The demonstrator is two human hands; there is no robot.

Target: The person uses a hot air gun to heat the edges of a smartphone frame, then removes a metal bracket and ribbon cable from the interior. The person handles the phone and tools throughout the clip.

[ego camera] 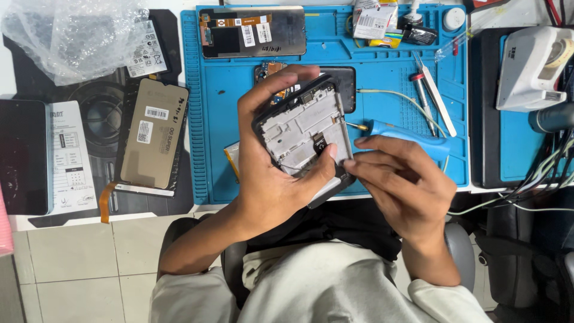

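Head view: while the left hand (269, 161) is clamped round the opened phone frame (305, 128), the right hand (397, 185) pinches together at the frame's lower edge.
Beyond right hand: blue screwdriver (406, 134), tweezers (435, 96) on worktop mat (382, 72).
Progress: back already off, insides bare; replacement screen (154, 134) left of the hand, unfitted.

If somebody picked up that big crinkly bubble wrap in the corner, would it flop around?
Probably yes. The bubble wrap lies crumpled in loose folds, so it would likely sag and flop. It looks thin and see-through, so it is probably very light for its size. A push would likely slide or squash it rather than roll it.
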